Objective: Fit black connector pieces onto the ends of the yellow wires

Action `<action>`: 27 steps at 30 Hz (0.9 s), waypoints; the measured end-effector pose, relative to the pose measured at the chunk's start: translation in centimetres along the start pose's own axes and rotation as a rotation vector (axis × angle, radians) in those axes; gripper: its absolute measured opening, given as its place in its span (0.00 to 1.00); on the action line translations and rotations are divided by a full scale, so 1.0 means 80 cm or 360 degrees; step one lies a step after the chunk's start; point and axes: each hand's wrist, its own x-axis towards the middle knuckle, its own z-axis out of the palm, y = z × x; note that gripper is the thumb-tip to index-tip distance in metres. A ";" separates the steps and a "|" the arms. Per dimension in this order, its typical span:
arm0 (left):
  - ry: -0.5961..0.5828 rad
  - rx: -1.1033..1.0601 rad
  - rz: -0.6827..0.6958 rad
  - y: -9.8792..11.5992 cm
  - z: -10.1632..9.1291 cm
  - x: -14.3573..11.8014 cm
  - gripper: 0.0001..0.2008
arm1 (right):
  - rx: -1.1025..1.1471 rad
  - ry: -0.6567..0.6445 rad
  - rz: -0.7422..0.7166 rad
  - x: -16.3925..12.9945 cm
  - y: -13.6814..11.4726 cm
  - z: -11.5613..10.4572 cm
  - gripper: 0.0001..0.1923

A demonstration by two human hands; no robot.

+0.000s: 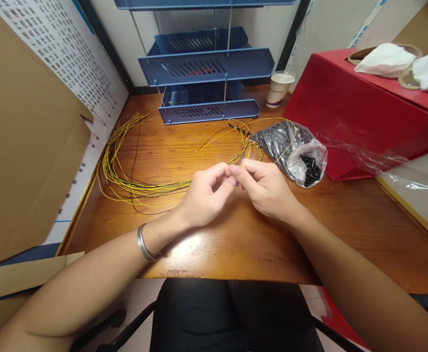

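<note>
My left hand [203,194] and my right hand [265,187] meet fingertip to fingertip above the middle of the wooden desk [236,239]. Their fingers are pinched together on the end of a yellow wire; what sits between the tips is hidden. A bundle of thin yellow wires [125,171] loops from the left side of the desk toward my hands, and more wire ends with dark tips [240,131] lie just behind them. A clear plastic bag of small black parts [294,151] lies to the right of my right hand.
A blue stacked paper tray [206,68] stands at the back, a paper cup [280,89] beside it. A red box [360,112] with white cloths on top fills the right. Cardboard [23,146] and a printed sheet line the left. A black chair seat shows below the desk edge.
</note>
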 end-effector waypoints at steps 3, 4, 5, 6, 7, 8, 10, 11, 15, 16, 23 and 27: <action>-0.0035 0.0027 0.0053 0.001 0.000 -0.001 0.11 | 0.0116 -0.0025 0.0031 0.000 0.000 0.003 0.31; -0.0042 0.0027 0.0068 0.002 0.000 -0.001 0.11 | 0.0150 -0.0016 0.0047 0.000 0.000 0.003 0.31; -0.0040 0.0025 0.0078 0.002 0.000 -0.001 0.11 | 0.0163 0.0002 0.0066 0.000 0.000 0.004 0.32; -0.0032 0.0023 0.0080 0.002 -0.001 -0.001 0.11 | 0.0152 0.0022 0.0085 0.000 0.000 0.004 0.32; -0.0018 0.0026 0.0075 0.001 -0.001 -0.001 0.12 | 0.0125 0.0042 0.0105 -0.001 0.000 0.004 0.31; 0.0004 0.0035 0.0063 0.001 -0.001 -0.001 0.12 | 0.0091 0.0054 0.0120 -0.001 0.000 0.004 0.30; 0.0040 0.0062 0.0039 0.001 -0.001 0.000 0.12 | 0.0037 0.0055 0.0132 -0.002 0.001 0.002 0.29; 0.0046 0.0073 0.0030 0.001 -0.001 0.000 0.12 | 0.0025 0.0048 0.0130 -0.002 0.002 0.001 0.28; 0.0033 0.0084 0.0019 0.002 0.000 0.000 0.11 | 0.0017 0.0032 0.0086 -0.004 0.002 -0.001 0.26; 0.0028 0.0077 0.0017 0.002 0.000 0.000 0.11 | 0.0016 0.0039 0.0073 -0.004 0.002 -0.001 0.26; 0.0023 0.0002 0.0019 0.002 -0.001 0.000 0.13 | -0.0060 0.0091 -0.0021 -0.001 0.000 0.001 0.28; 0.0007 0.0043 0.0041 0.003 0.000 0.000 0.12 | -0.0063 0.0071 -0.0062 0.000 0.000 0.003 0.30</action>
